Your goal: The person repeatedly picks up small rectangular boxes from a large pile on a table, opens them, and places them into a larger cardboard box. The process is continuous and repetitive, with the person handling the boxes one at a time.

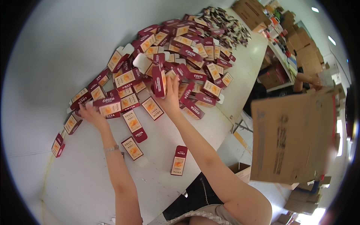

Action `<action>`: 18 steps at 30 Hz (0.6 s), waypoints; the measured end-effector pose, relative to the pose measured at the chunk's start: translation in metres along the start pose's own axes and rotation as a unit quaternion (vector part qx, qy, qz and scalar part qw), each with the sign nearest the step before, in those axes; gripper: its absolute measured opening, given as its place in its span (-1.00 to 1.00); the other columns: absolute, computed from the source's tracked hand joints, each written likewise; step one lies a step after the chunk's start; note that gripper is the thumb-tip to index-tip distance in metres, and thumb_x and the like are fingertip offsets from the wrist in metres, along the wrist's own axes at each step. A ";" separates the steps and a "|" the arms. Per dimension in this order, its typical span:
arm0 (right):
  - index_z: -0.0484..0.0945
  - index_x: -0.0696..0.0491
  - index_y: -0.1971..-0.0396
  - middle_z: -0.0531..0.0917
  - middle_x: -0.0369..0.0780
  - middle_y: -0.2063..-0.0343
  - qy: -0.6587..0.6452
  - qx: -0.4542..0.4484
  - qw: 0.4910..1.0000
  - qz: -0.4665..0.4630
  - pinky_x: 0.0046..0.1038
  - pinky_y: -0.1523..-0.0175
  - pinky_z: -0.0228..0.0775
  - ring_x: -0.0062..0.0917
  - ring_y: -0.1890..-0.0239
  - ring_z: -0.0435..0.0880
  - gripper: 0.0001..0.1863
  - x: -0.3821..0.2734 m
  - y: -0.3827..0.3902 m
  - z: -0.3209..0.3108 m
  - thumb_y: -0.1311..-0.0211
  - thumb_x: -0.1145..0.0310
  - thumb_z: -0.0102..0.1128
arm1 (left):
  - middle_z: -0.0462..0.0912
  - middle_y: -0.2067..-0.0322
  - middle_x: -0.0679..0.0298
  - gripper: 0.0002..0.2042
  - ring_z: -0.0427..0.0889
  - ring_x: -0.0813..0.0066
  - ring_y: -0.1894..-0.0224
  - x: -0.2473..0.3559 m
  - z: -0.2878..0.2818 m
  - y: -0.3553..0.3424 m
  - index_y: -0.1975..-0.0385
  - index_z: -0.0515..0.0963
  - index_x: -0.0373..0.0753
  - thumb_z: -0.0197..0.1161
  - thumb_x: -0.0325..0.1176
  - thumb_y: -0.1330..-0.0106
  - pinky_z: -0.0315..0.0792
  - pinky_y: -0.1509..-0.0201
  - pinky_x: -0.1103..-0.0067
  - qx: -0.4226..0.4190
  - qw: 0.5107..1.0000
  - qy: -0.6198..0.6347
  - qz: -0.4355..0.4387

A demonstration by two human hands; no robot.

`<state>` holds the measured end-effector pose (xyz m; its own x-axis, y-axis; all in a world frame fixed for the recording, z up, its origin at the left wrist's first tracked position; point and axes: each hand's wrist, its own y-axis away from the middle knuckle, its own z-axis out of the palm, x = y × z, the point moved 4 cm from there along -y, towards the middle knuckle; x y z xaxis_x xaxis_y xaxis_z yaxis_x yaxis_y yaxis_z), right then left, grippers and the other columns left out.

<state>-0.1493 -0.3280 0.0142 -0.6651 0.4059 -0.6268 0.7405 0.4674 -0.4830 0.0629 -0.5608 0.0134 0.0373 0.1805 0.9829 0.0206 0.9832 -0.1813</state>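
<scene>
My right hand [170, 98] grips a small maroon carton [159, 81], held upright at the near edge of a heap of similar cartons [195, 52]. The thumb is at its lower end, and the fingers run up its right side. My left hand [92, 115], with a metal-banded watch on the wrist, has its fingers curled at the left end of another maroon and cream carton [109, 106]. Part of that grip is hidden. Between my forearms lie loose cartons, one flat on its cream face panel [132, 148] and one farther right [179, 161].
The white table [157, 180] carries the heap, with a pile of small dark sachets [227, 28] at its far end. A large brown cardboard box [294, 138] stands at the right. Beyond it another person's arm [309, 80] shows near shelves and stacked boxes.
</scene>
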 end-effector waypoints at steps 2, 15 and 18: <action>-0.02 0.17 -0.32 -0.09 0.14 -0.34 -0.084 -0.035 0.996 0.017 -0.13 -0.37 -0.03 0.14 -0.33 0.00 0.07 -0.005 -0.019 -0.009 0.18 0.27 0.48 | 0.00 -0.34 -0.07 -0.36 -0.01 0.19 -0.40 0.031 0.031 -0.004 -0.31 0.06 -0.37 -0.06 -0.02 -0.41 -0.09 -0.40 0.44 -0.054 0.986 -0.149 0.049; -0.03 0.07 -0.33 -0.11 0.21 -0.32 0.128 -0.287 0.941 0.125 -0.01 -0.32 -0.01 0.14 -0.34 -0.02 0.09 -0.062 0.299 -0.140 0.18 0.17 0.48 | -0.32 -0.34 -0.27 0.12 -0.31 -0.24 -0.40 0.006 -0.198 0.207 -0.36 -0.23 -0.34 0.40 0.06 0.03 -0.24 -0.33 -0.11 -0.310 0.789 -0.528 0.051; -0.03 0.05 -0.33 -0.14 0.24 -0.31 0.100 -0.223 0.966 0.088 -0.10 -0.27 0.14 0.10 -0.31 0.07 -0.01 -0.035 0.259 -0.077 0.06 0.22 0.41 | -0.34 -0.33 -0.31 0.12 -0.31 -0.25 -0.39 -0.012 -0.162 0.211 -0.36 -0.24 -0.35 0.39 0.07 0.02 -0.24 -0.32 -0.12 -0.294 0.749 -0.593 0.019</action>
<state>0.0582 -0.1611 -0.0419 -0.5718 0.6322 -0.5229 0.7576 0.6515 -0.0407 0.2287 -0.3599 -0.0423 -0.8579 0.4482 0.2513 0.4919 0.8578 0.1491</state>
